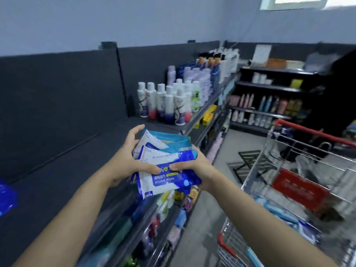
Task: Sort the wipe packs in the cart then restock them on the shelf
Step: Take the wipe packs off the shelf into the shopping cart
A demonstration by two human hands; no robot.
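Note:
Both hands hold a fanned stack of wipe packs [163, 170] above the front edge of the dark top shelf [63, 170]. The front pack is blue and white and reads "Alcohol Wipes"; teal and white packs lie behind it. My left hand [129, 160] grips the stack's left side, thumb on the front pack. My right hand [198, 166] clamps its right side. The wire cart [273, 170] with red trim stands to the right, with more blue packs [279, 209] in its basket.
White and purple bottles [165, 103] stand in rows further along the top shelf. Lower shelves under my hands hold mixed packaged goods [173, 212]. A black shelving unit [269, 101] with bottles closes the aisle's far end. A blurred blue item [7, 197] lies at the shelf's left.

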